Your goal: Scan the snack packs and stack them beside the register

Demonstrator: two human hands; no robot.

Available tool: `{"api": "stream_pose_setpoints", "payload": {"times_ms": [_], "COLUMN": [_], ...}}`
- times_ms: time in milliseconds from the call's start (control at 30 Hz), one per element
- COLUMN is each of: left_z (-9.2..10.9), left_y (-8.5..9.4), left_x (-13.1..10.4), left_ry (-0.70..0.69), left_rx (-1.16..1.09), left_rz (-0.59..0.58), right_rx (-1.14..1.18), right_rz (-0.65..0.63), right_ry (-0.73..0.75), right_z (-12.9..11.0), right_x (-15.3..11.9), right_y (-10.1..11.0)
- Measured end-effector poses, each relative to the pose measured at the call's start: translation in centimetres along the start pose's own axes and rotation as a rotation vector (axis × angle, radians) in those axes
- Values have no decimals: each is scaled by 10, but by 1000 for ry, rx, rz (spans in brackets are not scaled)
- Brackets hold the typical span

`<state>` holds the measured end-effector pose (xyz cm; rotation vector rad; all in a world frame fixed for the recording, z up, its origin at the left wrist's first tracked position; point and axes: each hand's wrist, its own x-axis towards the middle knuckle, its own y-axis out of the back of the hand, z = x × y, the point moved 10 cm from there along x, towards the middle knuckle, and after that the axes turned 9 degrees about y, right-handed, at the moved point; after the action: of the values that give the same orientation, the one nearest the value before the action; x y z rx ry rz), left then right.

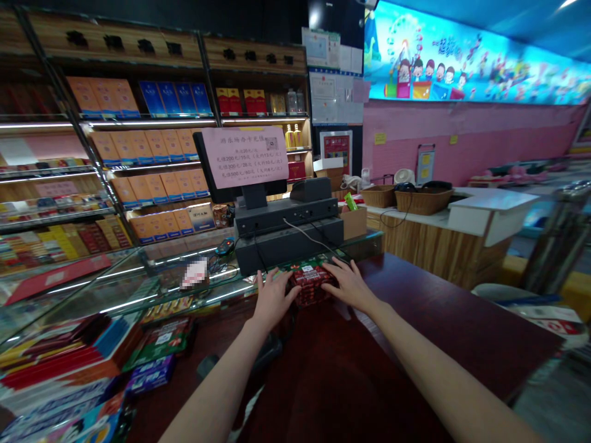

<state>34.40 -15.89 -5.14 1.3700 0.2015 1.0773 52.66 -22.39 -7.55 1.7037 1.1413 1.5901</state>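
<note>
A neat stack of dark red and green packets [310,284] sits on the dark red counter, in front of the register base. My left hand [273,297] grips its left end, with the thumb at the front corner and the fingers slightly spread toward the back. At the right end, my right hand [349,284] holds it in the same way. The packets lie between both hands, and their lower edges are partly in shadow. A black handheld device [268,357], partly hidden behind my left forearm, lies on the counter.
A monitor with a pink price sheet [247,157] stands on a black register base [286,231]. Piled booklets and packets [69,357] crowd the left, near a glass display case [161,277]. Wicker baskets [423,200] sit on the side counter. A stool [530,307] stands right.
</note>
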Motion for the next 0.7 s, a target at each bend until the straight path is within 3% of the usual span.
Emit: {"api": "stream_pose_setpoints", "payload": {"times_ms": [700], "left_z": [-5], "left_y": [-7], "left_x": [4], "left_ry": [26], "left_rx": [22], "left_rz": [0], "right_rx": [54], "right_rz": [8], "right_ry": [-12], "right_z": [10], "right_x": [5], "right_y": [-9]}}
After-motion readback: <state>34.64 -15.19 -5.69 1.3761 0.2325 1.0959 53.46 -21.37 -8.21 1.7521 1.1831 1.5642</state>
